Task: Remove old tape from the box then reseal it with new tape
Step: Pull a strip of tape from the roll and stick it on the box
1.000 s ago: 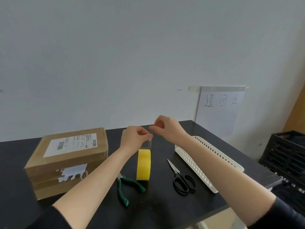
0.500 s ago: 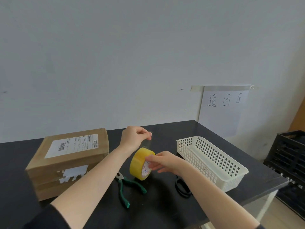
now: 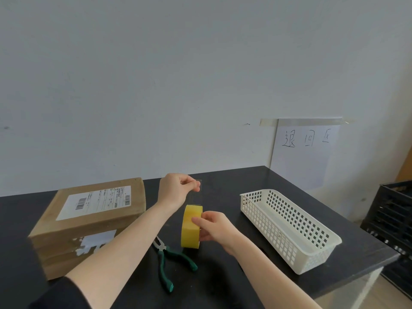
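Tape roll (image 3: 189,233) gripped by right hand (image 3: 214,228); left hand (image 3: 174,192) pinches barely visible strip (image 3: 199,198).

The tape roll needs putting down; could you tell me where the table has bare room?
Bare table lies behind the tape roll, between box and basket up to the wall, and in the strip between right hand and basket. Crowded: pliers and forearms fill the front beside the box.

Box label (image 3: 98,200) text too small to read.

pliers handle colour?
Green, on the pliers lying on the black table; head view, the only one.
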